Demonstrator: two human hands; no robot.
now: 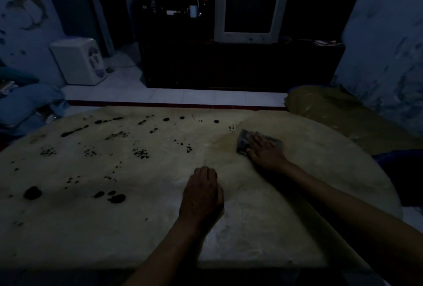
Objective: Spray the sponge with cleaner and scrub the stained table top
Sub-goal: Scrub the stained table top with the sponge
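Right hand (265, 152) presses flat on the sponge (246, 140); left hand (202, 194) rests loosely curled, holding nothing, on the ink-spotted table (91, 228).

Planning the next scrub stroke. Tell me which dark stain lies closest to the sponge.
The small speckled cluster just left of the sponge, under the right hand. All other stains lie further left.
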